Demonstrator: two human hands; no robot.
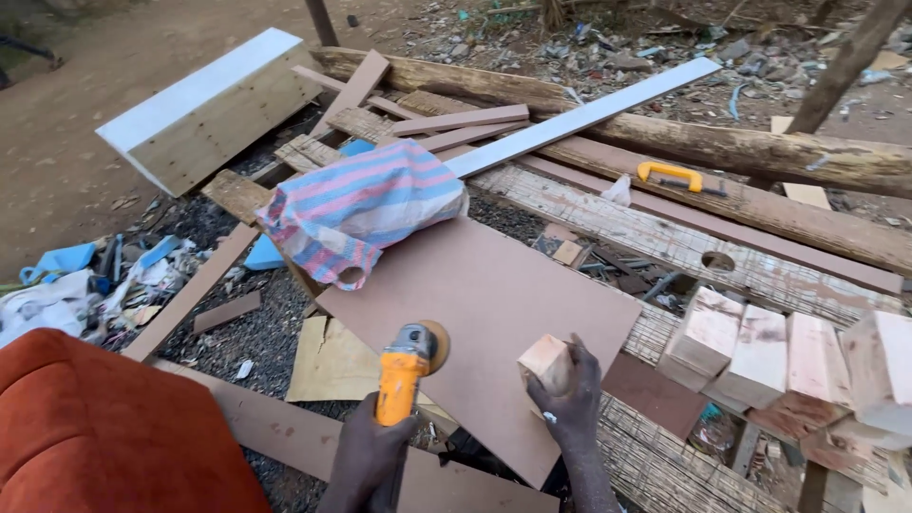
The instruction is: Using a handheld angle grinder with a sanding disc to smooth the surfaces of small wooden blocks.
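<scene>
My left hand (366,458) grips the orange-yellow body of an angle grinder (404,370), whose round sanding disc (432,344) faces right, just above a brown flat board (484,313). A small pale wooden block (546,363) is held in my right hand (570,404), resting on the same board a short way right of the disc. Disc and block do not touch.
A striped pink-and-blue sack (356,211) lies on the board's far end. Several cut wooden blocks (760,356) sit at right. Long planks, a log (741,142), a white strip (579,119) and a yellow-handled saw (674,176) lie beyond. An orange cushion (104,432) is at lower left.
</scene>
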